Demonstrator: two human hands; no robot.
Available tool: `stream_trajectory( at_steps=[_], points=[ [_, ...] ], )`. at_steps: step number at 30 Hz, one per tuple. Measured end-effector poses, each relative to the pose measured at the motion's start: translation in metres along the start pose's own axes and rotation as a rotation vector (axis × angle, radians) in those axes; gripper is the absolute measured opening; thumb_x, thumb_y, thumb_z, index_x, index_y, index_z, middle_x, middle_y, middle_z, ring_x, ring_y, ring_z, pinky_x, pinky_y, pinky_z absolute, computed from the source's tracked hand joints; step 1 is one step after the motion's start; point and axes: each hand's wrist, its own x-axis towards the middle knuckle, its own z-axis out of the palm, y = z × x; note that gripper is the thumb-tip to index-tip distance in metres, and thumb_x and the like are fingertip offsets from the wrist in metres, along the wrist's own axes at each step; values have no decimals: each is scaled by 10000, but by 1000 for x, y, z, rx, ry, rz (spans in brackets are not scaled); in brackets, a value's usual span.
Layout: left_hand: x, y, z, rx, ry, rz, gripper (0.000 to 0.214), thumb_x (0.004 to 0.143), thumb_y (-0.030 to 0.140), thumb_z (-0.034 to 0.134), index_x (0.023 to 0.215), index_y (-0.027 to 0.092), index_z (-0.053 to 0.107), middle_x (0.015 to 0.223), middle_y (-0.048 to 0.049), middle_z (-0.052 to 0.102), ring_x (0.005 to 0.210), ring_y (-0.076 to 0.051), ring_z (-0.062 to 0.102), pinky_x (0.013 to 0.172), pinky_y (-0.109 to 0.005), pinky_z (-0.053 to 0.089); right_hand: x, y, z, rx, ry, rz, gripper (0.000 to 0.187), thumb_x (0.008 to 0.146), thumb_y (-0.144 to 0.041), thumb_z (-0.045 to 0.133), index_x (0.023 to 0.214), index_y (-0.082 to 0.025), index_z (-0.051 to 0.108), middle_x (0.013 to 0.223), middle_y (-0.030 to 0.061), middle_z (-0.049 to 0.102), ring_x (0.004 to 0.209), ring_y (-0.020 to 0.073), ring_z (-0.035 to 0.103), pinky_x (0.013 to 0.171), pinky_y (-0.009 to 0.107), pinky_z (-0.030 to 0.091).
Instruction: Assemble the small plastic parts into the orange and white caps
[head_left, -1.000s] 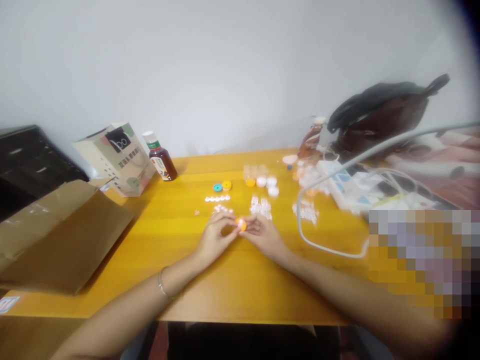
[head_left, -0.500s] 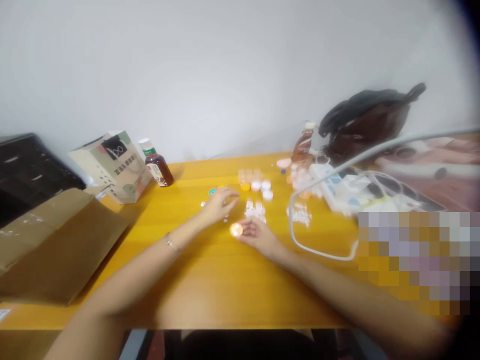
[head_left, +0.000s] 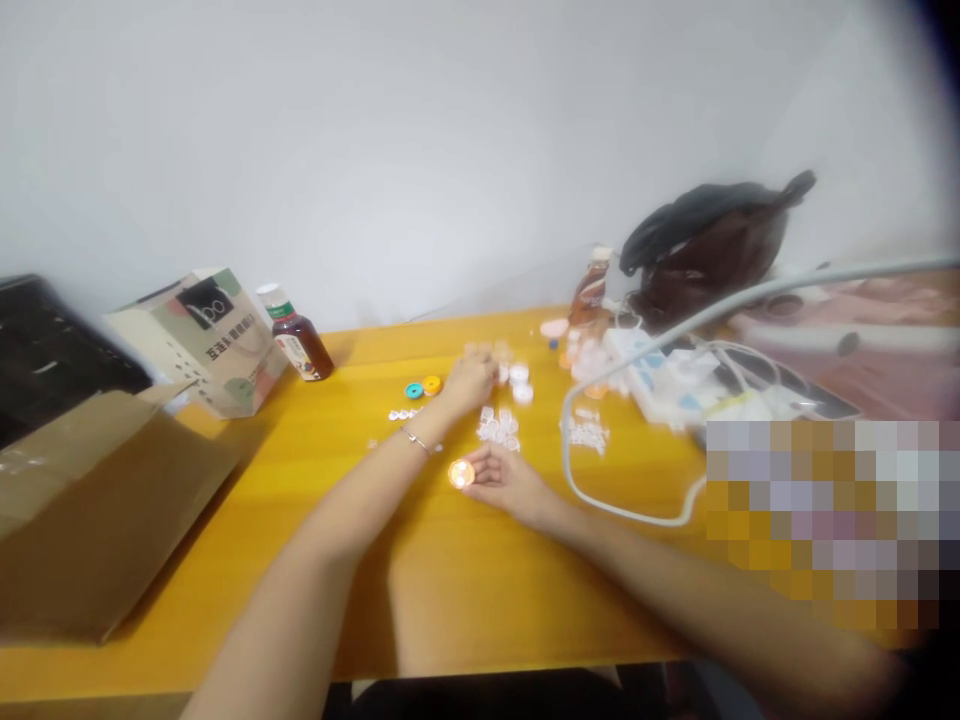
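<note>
My right hand holds an orange round cap by its edge, between thumb and fingers, with a bright, whitish middle facing up. Farther back, my left hand reaches down among the caps, its fingers bent and blurred; what they grip, if anything, is hidden. White round caps lie just right of it, and pale clear pieces stand behind it. Between the hands is a cluster of small clear plastic parts. A teal ring-like cap and an orange one lie left of my left hand.
An open cardboard box, a paper bag and a dark bottle stand on the left. To the right are a brown bottle, small white parts, a looping white cable and a dark bag.
My left hand has moved right and away from me, onto the caps, uncovering the teal and orange ones. The right hand still holds the orange cap. The view has shifted slightly.
</note>
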Motion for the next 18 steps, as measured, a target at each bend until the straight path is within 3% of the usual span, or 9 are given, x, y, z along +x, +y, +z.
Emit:
stream_trajectory(
  at_steps=[3, 4, 7, 10, 13, 18],
  points=[
    [-20, 5, -18, -114, 70, -44, 67, 760, 193, 533, 741, 133, 554, 957, -84, 536, 956, -186, 497, 844, -324, 381, 0, 1, 0, 7, 3, -9, 379, 543, -296, 735, 809, -182, 491, 767, 4, 598, 701, 111, 581, 766, 324, 465],
    [-30, 7, -26, -279, 99, -96, 69, 757, 204, 543, 756, 135, 546, 982, -78, 543, 978, -180, 497, 846, -313, 382, 0, 1, 0, 11, 6, -17, 378, 545, -300, 735, 809, -184, 491, 766, 3, 599, 702, 112, 582, 766, 326, 467],
    [-70, 10, -52, -836, 26, -286, 133, 747, 262, 574, 781, 141, 530, 869, -44, 580, 875, -152, 556, 799, -290, 411, 0, 0, 0, 11, 35, -51, 366, 560, -312, 725, 814, -188, 491, 776, 8, 604, 712, 117, 587, 771, 330, 469],
    [-109, 14, -71, -1185, 17, -428, 212, 701, 268, 642, 827, 147, 521, 867, -44, 601, 831, -155, 590, 760, -283, 433, 0, -3, -1, 3, 90, -94, 349, 582, -303, 708, 834, -195, 492, 815, 21, 608, 744, 125, 590, 790, 332, 463],
    [-135, 20, -78, -1287, 20, -442, 278, 711, 262, 644, 937, 166, 514, 935, -67, 610, 850, -178, 601, 765, -305, 437, 1, -6, -2, 1, 140, -143, 342, 591, -275, 695, 855, -199, 492, 845, 27, 606, 775, 129, 589, 799, 323, 460],
    [-148, 24, -68, -1170, -31, -399, 435, 730, 223, 628, 1138, 188, 480, 1067, -100, 582, 972, -188, 545, 802, -288, 419, 1, -5, -2, -12, 159, -175, 326, 612, -255, 675, 875, -203, 491, 846, 24, 607, 783, 127, 596, 792, 307, 472]
  ],
)
